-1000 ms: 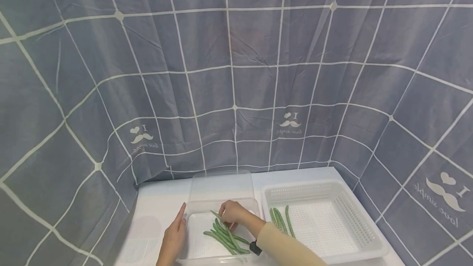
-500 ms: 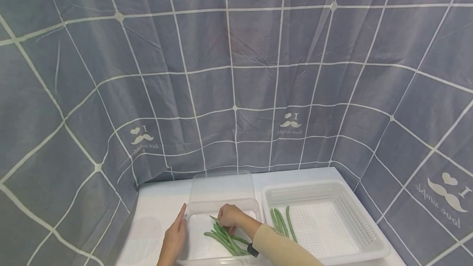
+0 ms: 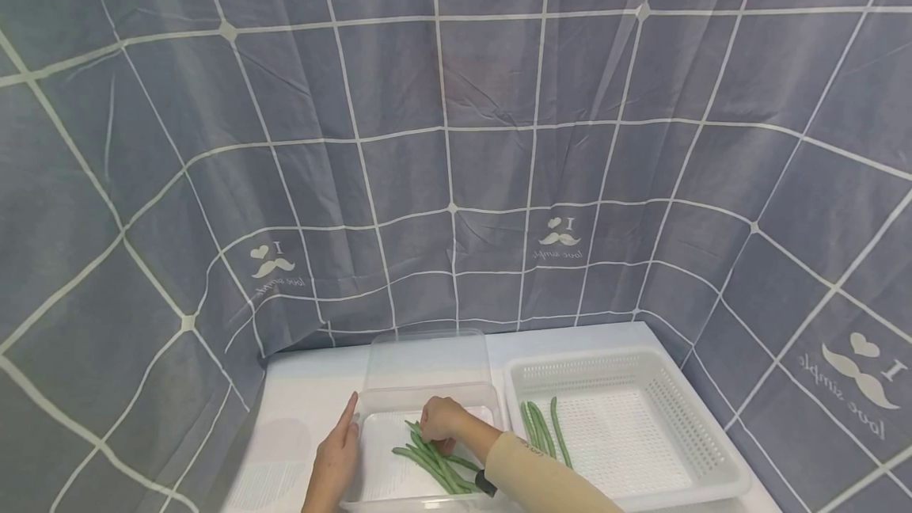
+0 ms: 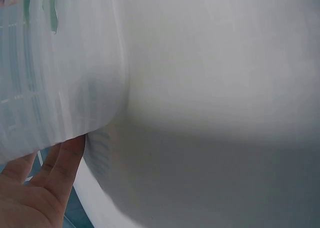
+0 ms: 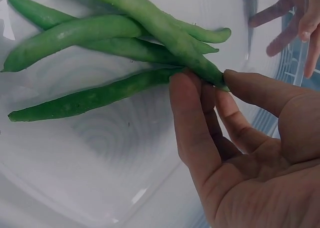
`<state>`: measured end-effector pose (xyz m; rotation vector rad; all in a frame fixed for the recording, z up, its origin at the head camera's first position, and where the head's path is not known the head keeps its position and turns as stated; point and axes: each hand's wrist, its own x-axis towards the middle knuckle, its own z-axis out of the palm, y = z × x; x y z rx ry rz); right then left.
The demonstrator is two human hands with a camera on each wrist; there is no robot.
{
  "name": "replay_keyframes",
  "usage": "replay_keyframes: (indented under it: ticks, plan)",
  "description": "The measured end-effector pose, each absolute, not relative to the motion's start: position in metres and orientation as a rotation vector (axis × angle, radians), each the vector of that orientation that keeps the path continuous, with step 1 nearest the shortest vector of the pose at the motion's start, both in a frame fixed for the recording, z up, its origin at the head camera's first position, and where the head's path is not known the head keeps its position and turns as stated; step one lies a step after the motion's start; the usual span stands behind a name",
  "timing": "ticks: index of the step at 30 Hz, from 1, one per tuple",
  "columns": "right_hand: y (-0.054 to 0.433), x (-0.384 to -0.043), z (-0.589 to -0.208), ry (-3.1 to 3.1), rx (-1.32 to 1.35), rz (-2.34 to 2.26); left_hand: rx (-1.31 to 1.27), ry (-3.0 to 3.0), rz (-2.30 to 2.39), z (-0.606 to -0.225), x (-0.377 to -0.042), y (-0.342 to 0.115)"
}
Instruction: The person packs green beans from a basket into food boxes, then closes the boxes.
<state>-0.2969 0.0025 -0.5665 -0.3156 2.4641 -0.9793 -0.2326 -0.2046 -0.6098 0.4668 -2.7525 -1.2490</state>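
Note:
Inside a clear plastic container (image 3: 378, 472) several green beans (image 3: 436, 472) lie in a loose, overlapping pile. My right hand (image 3: 443, 420) reaches into the container from the right. In the right wrist view, its thumb and fingers pinch one end of a long green bean (image 5: 155, 25) that crosses over the others. My left hand (image 3: 335, 456) rests against the container's left side, index finger straight up along the wall. The left wrist view shows its fingertips (image 4: 74, 145) touching the container's outside. Part of the bean pile is hidden by my right hand in the head view.
A white perforated basket (image 3: 627, 438) stands close to the container's right side, with several green beans (image 3: 539, 426) along its left side. Behind the container lies a clear flat lid (image 3: 427, 359). A grey checked curtain (image 3: 492, 172) encloses the white table (image 3: 292, 394).
My right hand has lowered slightly, and the bean in it has come down onto the pile. My left hand stays in place at the container's side.

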Motion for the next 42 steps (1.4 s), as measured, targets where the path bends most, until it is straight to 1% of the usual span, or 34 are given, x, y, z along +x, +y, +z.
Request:
replay_keyframes:
  ticks: [16,21,26,34,42]
  plan:
    - [0.001,-0.297,-0.568,2.478,-0.31,-0.961,0.441,-2.704,-1.244,-0.616,-0.233,-0.205]
    - [0.003,-0.297,-0.565,2.484,-0.319,-0.956,0.459,-2.749,-1.272,-0.609,-0.232,-0.204]
    - [0.008,-0.296,-0.556,2.458,-0.342,-0.991,0.461,-2.763,-1.263,-0.609,-0.233,-0.205]
    - [0.03,-0.298,-0.534,2.398,-0.378,-1.158,0.469,-2.765,-1.266,-0.607,-0.233,-0.204]
    - [0.067,-0.302,-0.517,2.289,-0.376,-1.356,0.492,-2.778,-1.258,-0.607,-0.234,-0.203]
